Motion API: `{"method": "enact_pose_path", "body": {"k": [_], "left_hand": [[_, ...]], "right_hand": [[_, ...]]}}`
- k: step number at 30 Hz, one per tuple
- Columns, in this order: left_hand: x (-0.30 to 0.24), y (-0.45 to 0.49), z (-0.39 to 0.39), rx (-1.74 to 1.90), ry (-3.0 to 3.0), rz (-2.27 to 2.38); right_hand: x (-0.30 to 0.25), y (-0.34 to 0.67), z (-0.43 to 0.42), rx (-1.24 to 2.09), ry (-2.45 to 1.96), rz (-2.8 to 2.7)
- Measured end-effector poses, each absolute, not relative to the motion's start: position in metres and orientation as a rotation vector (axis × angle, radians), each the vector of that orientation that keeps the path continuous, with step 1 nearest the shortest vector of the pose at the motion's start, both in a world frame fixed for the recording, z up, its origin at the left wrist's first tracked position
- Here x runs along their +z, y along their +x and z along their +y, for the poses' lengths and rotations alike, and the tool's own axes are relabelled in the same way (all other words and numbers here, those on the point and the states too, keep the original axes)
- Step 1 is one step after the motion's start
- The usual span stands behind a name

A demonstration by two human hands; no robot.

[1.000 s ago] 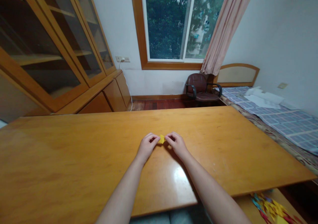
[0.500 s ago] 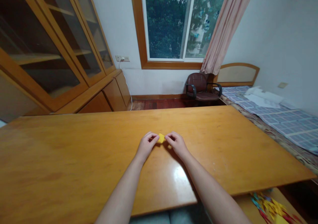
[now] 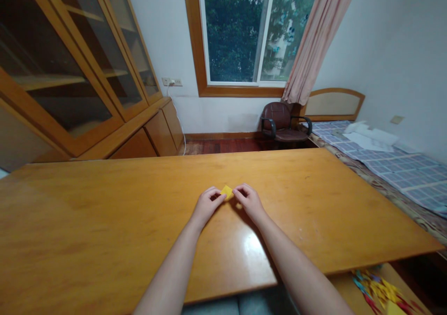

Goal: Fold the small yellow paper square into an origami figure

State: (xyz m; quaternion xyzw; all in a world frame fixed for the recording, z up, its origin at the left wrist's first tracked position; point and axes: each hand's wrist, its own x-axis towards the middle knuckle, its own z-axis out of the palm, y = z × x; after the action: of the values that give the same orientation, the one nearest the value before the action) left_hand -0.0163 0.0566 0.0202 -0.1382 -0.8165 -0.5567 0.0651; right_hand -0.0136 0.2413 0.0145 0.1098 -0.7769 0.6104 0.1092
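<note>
The fingertips [image 3: 220,196] of the left hand [image 3: 206,205] and the fingertips [image 3: 237,193] of the right hand [image 3: 248,200] pinch a small folded yellow paper [image 3: 227,191] from its two sides. The thumb and first finger of each hand are closed on it, and the other fingers are curled in toward the palm. The yellow paper is between the two hands, just over the middle of the wooden table [image 3: 104,203]; if it touches the wood cannot be told. Both hands are low, close to the surface, with the knuckles up. The wrists are a little bent inward, and the two forearms come from the near edge and meet in a narrow angle.

Compared with a second ago, the hands are almost in the same place, only slightly further from the near edge. The yellow paper now lies more flat and shows more of its top face, and the left fingertips are closer to the right ones.

Beside the table, at the lower right, lies a heap of coloured papers [image 3: 377,291].
</note>
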Motion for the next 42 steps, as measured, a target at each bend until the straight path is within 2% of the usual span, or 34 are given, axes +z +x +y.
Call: {"method": "enact_pose_path", "body": {"k": [42], "left_hand": [[0.0219,-0.0178,0.0562,-1.678,-0.4,-2.464]], "right_hand": [[0.0183,-0.0088,0.241,1.742,0.362,-2.362]]}}
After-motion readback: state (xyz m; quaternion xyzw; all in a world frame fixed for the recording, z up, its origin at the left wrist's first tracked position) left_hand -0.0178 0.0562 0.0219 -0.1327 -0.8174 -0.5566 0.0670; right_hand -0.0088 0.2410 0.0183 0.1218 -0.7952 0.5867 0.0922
